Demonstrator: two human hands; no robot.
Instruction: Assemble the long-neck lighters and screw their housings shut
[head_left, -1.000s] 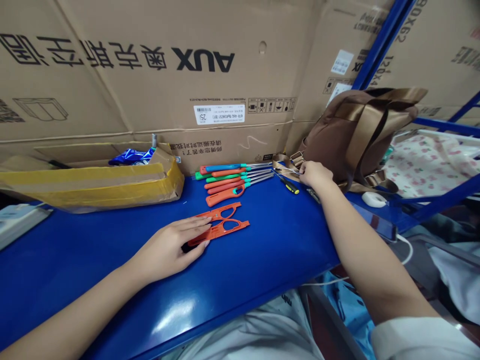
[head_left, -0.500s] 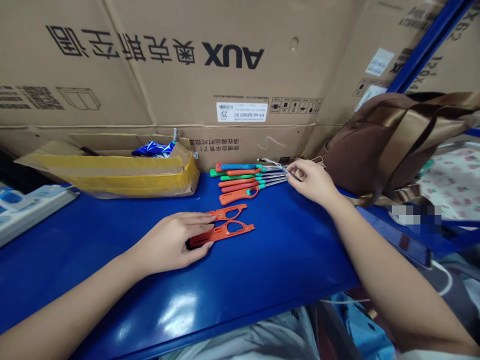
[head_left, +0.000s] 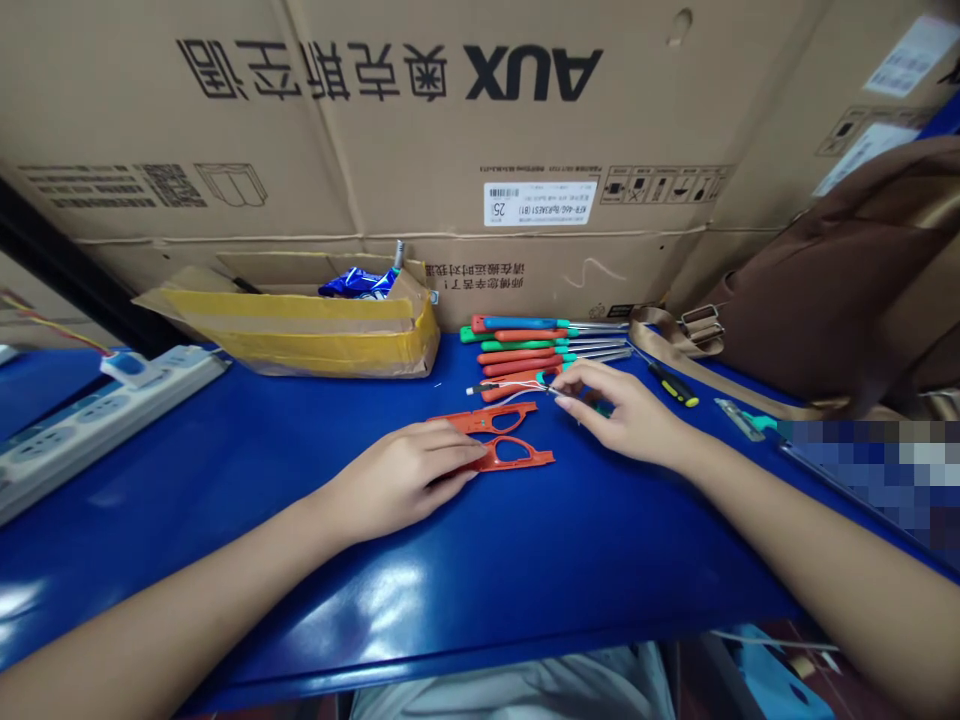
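Two orange lighter casing halves lie side by side on the blue table, the far half (head_left: 517, 413) and the near half (head_left: 525, 460). My left hand (head_left: 405, 475) covers their handle ends, its thumb and fingers closed on the near half. To their right, my right hand (head_left: 626, 405) pinches a bundle of thin white wires (head_left: 517, 388) with a small dark tip at its left end. What else sits inside that pinch is partly hidden. Just behind are several long-necked lighters (head_left: 517, 345) in red, green and blue, laid in a row with metal necks pointing right.
An open cardboard box (head_left: 315, 335) with yellow tape holds a blue packet. A power strip (head_left: 112, 425) lies at left. On the right are a black-yellow screwdriver (head_left: 675, 385), a brown bag (head_left: 840, 280) and a strap. A large carton (head_left: 390, 130) stands behind the table.
My right hand has come away from the lighters' metal necks toward the casing halves, carrying the wires. My left fingers have shifted onto the near half. The view has turned right.
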